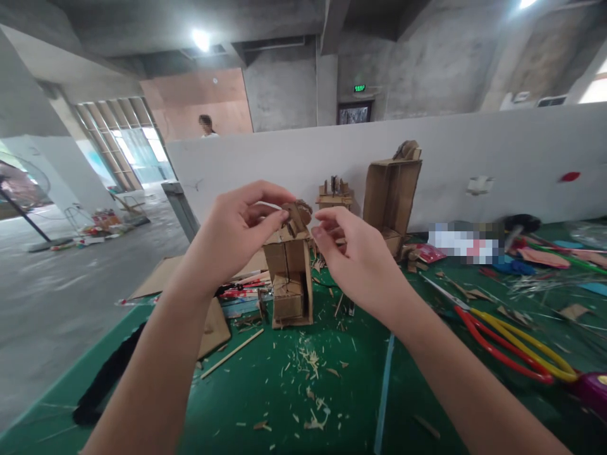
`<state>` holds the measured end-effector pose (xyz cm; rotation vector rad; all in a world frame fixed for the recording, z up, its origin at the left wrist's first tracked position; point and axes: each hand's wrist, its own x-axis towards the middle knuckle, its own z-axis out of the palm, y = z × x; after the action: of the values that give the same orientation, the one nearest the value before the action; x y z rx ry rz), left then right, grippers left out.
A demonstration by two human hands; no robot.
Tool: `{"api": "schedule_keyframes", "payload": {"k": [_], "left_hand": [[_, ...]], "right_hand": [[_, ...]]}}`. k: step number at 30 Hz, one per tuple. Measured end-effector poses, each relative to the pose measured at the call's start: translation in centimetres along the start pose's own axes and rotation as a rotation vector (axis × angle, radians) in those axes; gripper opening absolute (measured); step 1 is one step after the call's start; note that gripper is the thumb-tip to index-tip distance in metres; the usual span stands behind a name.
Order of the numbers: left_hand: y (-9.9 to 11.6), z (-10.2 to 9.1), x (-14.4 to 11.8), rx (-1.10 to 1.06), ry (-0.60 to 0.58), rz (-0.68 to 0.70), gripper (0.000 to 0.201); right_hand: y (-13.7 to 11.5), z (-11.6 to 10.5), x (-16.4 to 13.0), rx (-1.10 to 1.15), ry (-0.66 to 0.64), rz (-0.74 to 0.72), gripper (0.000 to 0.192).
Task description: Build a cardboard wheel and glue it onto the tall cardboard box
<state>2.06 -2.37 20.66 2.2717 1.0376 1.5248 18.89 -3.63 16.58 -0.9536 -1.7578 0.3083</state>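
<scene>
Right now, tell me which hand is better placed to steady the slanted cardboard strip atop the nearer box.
The left hand, probably: its fingers seem to touch the cardboard strip, while a narrow gap separates the right hand from it.

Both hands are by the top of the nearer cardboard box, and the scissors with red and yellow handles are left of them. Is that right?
No, the scissors lie to the right, not left, as the head view shows. The left hand and right hand are by the top of the nearer cardboard box.

Bare forearms (159,354) reach forward; left hand (232,230) arches its index finger over the thumb, right hand (355,256) half-curls.
</scene>
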Motion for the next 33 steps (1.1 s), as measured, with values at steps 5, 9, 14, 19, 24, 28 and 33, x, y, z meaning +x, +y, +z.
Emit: {"api": "schedule_keyframes", "payload": {"k": [5, 9, 14, 19, 24, 28, 33], "left_hand": [[-0.8, 0.9, -0.5, 0.017, -0.061, 0.016, 0.015], [-1.5, 1.1, -0.6, 0.139, 0.001, 0.088, 0.021], [-3.4, 1.5, 0.6, 0.252, 0.184, 0.146, 0.033], [-5.1, 2.6, 1.6, 0.051, 0.002, 0.017, 0.031], [-5.4, 2.8, 1.6, -0.045, -0.034, -0.038, 0.028], [-5.5, 2.7, 1.7, -0.008, 0.012, -0.041, 0.025], [-5.6, 2.5, 2.1, 0.024, 0.016, -0.027, 0.025]], "right_hand": [[1.1, 0.9, 0.5, 0.082, -0.017, -0.097, 0.018], [1.8, 0.9, 0.9, 0.045, 0.029, -0.086, 0.016], [3.4, 0.3, 1.5, 0.022, 0.013, -0.094, 0.018], [4.1, 0.2, 1.7, 0.015, -0.076, -0.176, 0.017], [4.1, 0.7, 1.8, 0.143, -0.039, -0.104, 0.014], [4.5, 1.2, 2.0, 0.249, -0.025, -0.044, 0.013], [4.8, 1.6, 2.2, 0.317, 0.023, -0.053, 0.009]]}}
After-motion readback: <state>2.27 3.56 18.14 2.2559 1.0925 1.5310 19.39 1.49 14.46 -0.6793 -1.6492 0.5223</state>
